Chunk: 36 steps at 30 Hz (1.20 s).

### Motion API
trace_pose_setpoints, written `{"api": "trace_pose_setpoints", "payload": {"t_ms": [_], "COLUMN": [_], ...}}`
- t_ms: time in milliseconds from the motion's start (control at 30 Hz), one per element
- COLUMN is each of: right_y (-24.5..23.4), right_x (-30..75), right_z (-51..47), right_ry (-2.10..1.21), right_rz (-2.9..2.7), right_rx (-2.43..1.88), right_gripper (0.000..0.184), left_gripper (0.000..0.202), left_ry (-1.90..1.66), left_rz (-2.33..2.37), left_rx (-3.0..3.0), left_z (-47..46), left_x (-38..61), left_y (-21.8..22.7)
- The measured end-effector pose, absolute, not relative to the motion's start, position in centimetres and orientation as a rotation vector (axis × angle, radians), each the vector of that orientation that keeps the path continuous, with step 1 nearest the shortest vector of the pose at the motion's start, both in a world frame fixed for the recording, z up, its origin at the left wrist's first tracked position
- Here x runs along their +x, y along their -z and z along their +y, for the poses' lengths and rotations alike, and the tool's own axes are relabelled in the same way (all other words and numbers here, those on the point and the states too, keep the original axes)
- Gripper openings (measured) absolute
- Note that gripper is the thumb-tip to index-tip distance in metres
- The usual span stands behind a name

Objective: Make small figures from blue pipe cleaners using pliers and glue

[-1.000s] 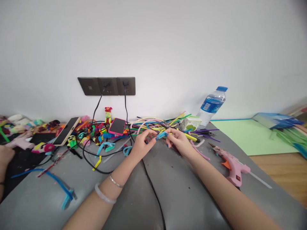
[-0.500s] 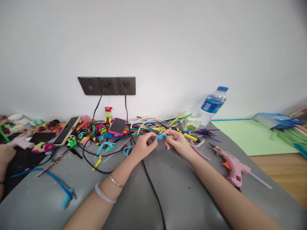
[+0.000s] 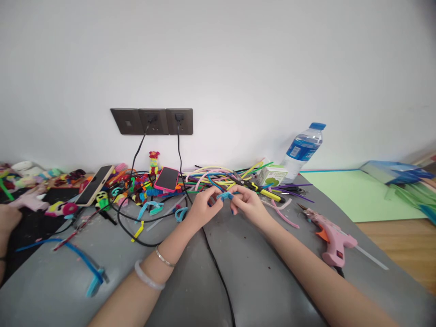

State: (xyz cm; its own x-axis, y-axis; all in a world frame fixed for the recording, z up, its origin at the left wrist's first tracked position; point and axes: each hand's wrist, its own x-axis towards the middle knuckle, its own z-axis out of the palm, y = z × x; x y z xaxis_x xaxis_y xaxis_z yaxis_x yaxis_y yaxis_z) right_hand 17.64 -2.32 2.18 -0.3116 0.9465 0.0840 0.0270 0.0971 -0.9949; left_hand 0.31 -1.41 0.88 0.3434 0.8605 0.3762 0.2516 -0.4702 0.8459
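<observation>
Strip of fuzzy light-blue pipe cleaner [image 3: 224, 195]: pinched in near-closed fingertips of left hand [image 3: 203, 207] and right hand [image 3: 248, 204] (likely light, bendy); best held at ends.

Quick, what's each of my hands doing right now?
Left hand: closed, pinching the light-blue piece.
Right hand: closed, fingertips on the same piece's right end.

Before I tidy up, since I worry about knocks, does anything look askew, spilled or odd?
A black cable trails over the grey table between the forearms, an awkward place for it. The water bottle seems to lean rightward, though the wide lens may exaggerate that. I see no spill.
</observation>
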Motion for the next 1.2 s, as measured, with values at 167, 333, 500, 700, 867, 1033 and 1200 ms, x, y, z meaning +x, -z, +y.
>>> {"api": "trace_pose_setpoints", "payload": {"t_ms": [167, 333, 500, 700, 867, 1033, 1200], "right_y": [-2.14, -2.16, -2.09, -2.07, -2.14, -2.12, -2.36], "right_x": [17.44, 17.34, 17.35, 17.35, 17.59, 17.83, 17.88], "right_z": [-2.47, -2.53, -2.55, -2.50, -2.36, -2.20, -2.43], "right_ry": [-1.341, -1.347, -1.351, -1.360, -1.325, -1.285, -1.218], "right_rz": [-1.493, -1.481, -1.480, -1.480, -1.437, -1.425, -1.458], "right_rx": [-0.987, -0.997, -1.005, -1.011, -0.996, -0.975, -0.960], "right_gripper": [0.033, 0.030, 0.031, 0.036, 0.038, 0.039, 0.039], "left_gripper": [0.007, 0.008, 0.007, 0.007, 0.005, 0.009, 0.012], "left_ry": [-1.161, -1.182, -1.201, -1.180, -1.163, -1.174, -1.266], "left_rz": [0.983, 0.974, 0.983, 0.989, 0.997, 0.921, 0.850], "left_rx": [1.967, 2.006, 2.033, 2.028, 1.922, 1.817, 1.672], "left_z": [-1.43, -1.40, -1.36, -1.37, -1.45, -1.47, -1.13], "left_x": [0.31, 0.31, 0.35, 0.35, 0.23, 0.16, 0.27], "left_y": [-0.94, -0.84, -0.73, -0.71, -0.89, -0.96, -0.60]}}
